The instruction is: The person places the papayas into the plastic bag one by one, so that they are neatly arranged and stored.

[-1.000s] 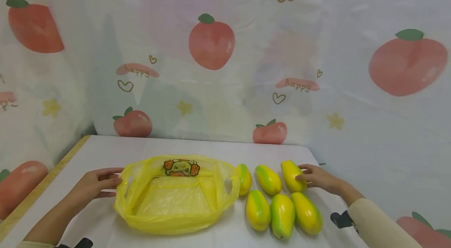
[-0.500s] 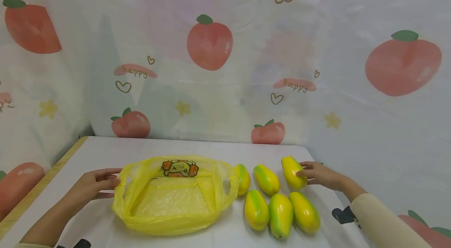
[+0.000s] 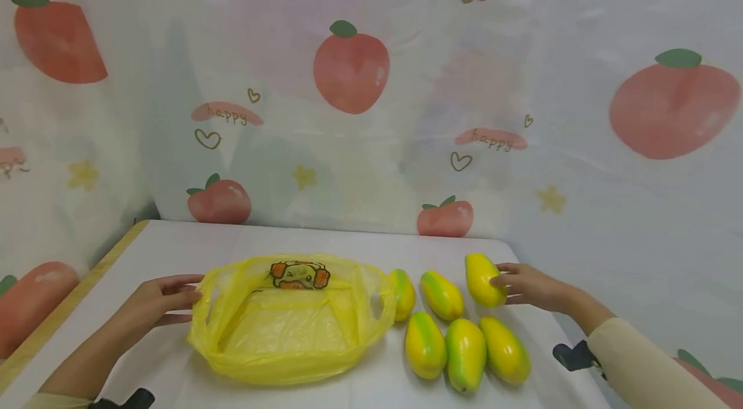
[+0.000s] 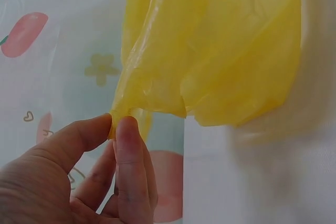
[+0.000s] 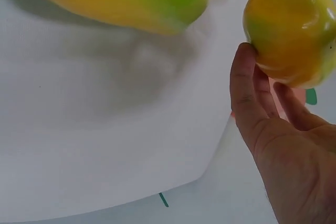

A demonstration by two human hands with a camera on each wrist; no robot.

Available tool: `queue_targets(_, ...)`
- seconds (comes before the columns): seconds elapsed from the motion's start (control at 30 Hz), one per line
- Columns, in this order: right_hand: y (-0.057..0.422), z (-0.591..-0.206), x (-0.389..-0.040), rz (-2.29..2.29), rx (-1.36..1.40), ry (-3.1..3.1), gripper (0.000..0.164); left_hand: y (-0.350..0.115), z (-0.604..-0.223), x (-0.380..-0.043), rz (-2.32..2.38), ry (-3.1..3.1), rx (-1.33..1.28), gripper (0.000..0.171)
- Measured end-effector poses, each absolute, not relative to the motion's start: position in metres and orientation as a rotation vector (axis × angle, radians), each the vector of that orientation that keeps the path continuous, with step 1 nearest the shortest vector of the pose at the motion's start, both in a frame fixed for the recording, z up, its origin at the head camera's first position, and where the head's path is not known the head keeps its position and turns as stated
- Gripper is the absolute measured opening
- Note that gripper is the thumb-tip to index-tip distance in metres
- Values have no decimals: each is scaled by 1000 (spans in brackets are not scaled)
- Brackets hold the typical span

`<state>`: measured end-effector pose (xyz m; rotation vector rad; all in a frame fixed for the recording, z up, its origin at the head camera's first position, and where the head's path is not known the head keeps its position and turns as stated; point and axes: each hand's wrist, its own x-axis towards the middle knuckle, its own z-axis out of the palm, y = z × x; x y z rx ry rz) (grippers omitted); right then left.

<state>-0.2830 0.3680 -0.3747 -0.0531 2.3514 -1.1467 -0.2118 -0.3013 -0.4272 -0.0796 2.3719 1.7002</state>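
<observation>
two hands at a yellow bag [image 3: 293, 319] and six mangoes on a white table [image 3: 325, 238]

nearest, three mangoes [image 3: 464, 351] in a row; further back, left hand [image 3: 153, 302] pinches the bag's edge, right hand [image 3: 525, 285] holds the far right mango [image 3: 483, 280], fingers curled round it.

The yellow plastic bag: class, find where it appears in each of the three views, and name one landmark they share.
Head: yellow plastic bag lies left of centre on the table, left hand at its left edge.
Left wrist: it fills the upper middle, its corner pinched.
Right wrist: not in it.
Shared landmark: white table.
</observation>
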Motion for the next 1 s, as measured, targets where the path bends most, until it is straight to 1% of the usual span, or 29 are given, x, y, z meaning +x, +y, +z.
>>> queue_targets(0.23, 365, -370, -284, -1234, -93, 2277, 77, -299, -425, -215, 1725, 2343, -73, 70)
queue_targets(0.53, 348, -361, -283, -1282, -137, 2231, 79, -301, -427, -212, 1764, 2300, -81, 68)
queue_targets(1.0, 322, -347, -276, -1403, -98, 2098, 79, -300, -425, -211, 1763, 2298, -44, 68)
